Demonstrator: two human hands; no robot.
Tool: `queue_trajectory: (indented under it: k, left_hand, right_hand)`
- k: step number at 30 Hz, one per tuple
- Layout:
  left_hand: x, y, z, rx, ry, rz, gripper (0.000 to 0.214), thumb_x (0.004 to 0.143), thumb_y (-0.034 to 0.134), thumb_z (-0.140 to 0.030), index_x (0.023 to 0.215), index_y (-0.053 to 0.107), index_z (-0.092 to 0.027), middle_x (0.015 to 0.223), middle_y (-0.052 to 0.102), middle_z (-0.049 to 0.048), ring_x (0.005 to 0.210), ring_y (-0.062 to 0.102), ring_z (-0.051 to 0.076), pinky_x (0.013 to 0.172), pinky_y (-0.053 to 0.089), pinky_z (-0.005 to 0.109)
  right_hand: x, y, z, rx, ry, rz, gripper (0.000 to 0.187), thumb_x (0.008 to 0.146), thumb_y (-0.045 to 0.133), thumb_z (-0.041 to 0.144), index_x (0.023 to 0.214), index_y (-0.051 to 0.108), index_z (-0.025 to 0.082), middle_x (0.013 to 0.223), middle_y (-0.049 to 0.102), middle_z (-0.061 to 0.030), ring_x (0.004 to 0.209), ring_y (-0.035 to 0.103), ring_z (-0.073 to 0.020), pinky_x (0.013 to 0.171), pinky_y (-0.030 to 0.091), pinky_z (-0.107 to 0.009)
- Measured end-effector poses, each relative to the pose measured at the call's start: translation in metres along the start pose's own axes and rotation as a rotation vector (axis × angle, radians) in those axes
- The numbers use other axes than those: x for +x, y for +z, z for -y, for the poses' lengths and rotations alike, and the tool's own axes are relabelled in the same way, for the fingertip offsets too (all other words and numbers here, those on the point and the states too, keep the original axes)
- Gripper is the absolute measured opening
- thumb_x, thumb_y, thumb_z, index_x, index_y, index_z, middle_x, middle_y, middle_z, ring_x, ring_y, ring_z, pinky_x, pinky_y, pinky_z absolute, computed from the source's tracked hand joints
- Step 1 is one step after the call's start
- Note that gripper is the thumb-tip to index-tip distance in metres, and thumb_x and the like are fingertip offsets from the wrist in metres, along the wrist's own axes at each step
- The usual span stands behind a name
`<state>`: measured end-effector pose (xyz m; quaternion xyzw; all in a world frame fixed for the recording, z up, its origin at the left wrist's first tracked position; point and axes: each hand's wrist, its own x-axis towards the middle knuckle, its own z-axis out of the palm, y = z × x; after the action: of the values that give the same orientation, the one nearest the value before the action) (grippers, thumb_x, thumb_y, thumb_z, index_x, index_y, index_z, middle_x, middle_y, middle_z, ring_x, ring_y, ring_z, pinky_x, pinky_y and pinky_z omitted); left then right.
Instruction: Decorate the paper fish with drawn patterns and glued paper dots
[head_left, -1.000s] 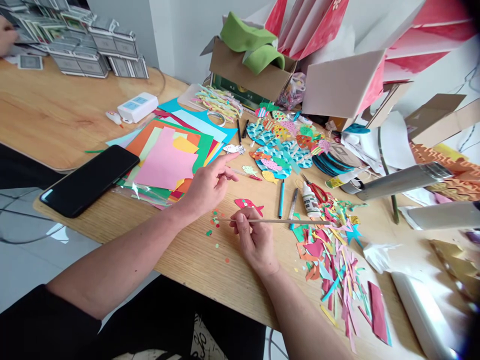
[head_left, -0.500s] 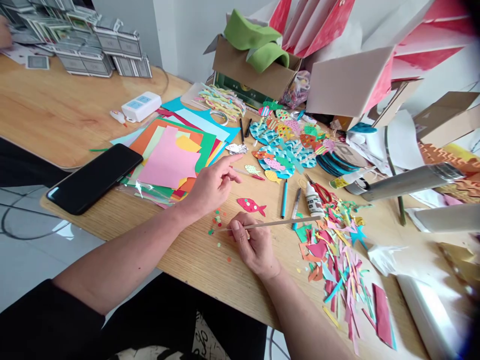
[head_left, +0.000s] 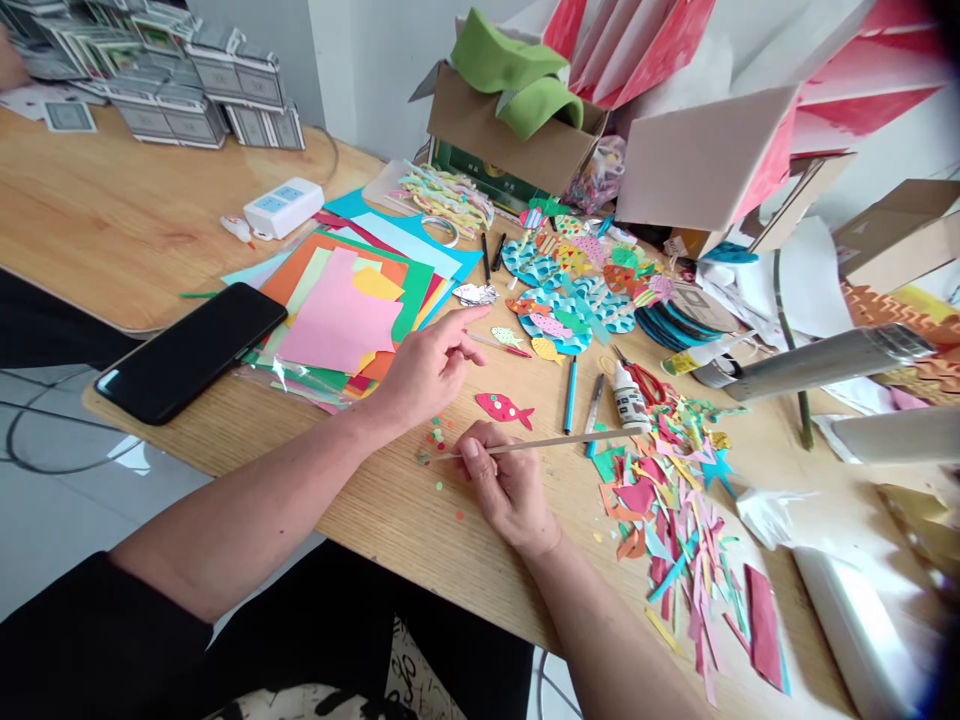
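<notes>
My right hand [head_left: 510, 485] is shut on a thin wooden stick [head_left: 547, 443], which runs across the table with its near tip over several tiny paper dots [head_left: 435, 440]. A red paper fish with white spots [head_left: 504, 409] lies just beyond the stick. My left hand [head_left: 424, 375] hovers above the table with its index finger stretched out and holds nothing. Its fingertip is close to a small green paper fish [head_left: 507, 337] and a silver paper fish [head_left: 475, 294]. A stack of coloured paper sheets [head_left: 337, 320] lies left of that hand.
A black phone [head_left: 191, 352] lies on the table's near edge. Paper scraps [head_left: 667, 530], a glue bottle [head_left: 628, 398], red-handled scissors [head_left: 643, 384] and blue markers [head_left: 570, 395] lie to the right. A co-worker's hand [head_left: 7, 62] shows at top left beside stacked boxes [head_left: 169, 100].
The stick has tilted, its near tip dropping toward the dots and its far end rising. My left hand has barely moved. The whole view has shifted slightly.
</notes>
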<state>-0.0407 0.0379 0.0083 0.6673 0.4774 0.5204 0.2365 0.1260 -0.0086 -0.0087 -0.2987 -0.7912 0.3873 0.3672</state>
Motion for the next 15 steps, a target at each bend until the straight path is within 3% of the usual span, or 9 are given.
queue_trajectory:
  k: [5, 8, 11, 15]
  left_hand:
    - [0.000, -0.001, -0.002, 0.006, -0.023, 0.001, 0.055, 0.082, 0.045, 0.002, 0.133, 0.054, -0.015, 0.084, 0.076, 0.0003, 0.082, 0.070, 0.011, 0.079, 0.053, 0.023]
    - [0.001, -0.001, -0.004, 0.026, -0.037, 0.016, 0.054, 0.082, 0.045, 0.002, 0.133, 0.053, -0.014, 0.084, 0.076, 0.0006, 0.083, 0.071, 0.012, 0.079, 0.053, 0.024]
    - [0.000, 0.000, -0.002, 0.088, -0.029, 0.078, 0.056, 0.081, 0.044, 0.003, 0.133, 0.054, -0.014, 0.085, 0.076, 0.0015, 0.084, 0.071, 0.014, 0.080, 0.054, 0.027]
    - [-0.004, 0.005, 0.004, 0.228, 0.051, 0.206, 0.058, 0.078, 0.045, 0.004, 0.132, 0.055, -0.015, 0.089, 0.076, 0.0036, 0.094, 0.069, 0.018, 0.091, 0.053, 0.036]
  right_hand:
    - [-0.001, -0.005, 0.000, 0.227, 0.178, -0.148, 0.034, 0.101, 0.045, 0.036, 0.076, 0.059, 0.019, 0.063, 0.058, 0.0006, 0.051, 0.052, -0.0095, 0.047, 0.040, -0.023]
    - [0.003, -0.011, -0.002, 0.316, 0.242, -0.362, 0.033, 0.099, 0.049, 0.042, 0.078, 0.060, 0.019, 0.060, 0.060, 0.0012, 0.046, 0.052, -0.0095, 0.041, 0.038, -0.022]
    - [0.009, -0.020, -0.008, 0.235, 0.259, -0.587, 0.037, 0.096, 0.052, 0.048, 0.075, 0.059, 0.018, 0.059, 0.062, 0.0009, 0.044, 0.052, -0.0092, 0.039, 0.038, -0.021]
    - [0.013, -0.029, -0.019, 0.090, 0.297, -0.694, 0.041, 0.093, 0.052, 0.056, 0.076, 0.057, 0.019, 0.056, 0.060, 0.0021, 0.043, 0.052, -0.0093, 0.039, 0.037, -0.020]
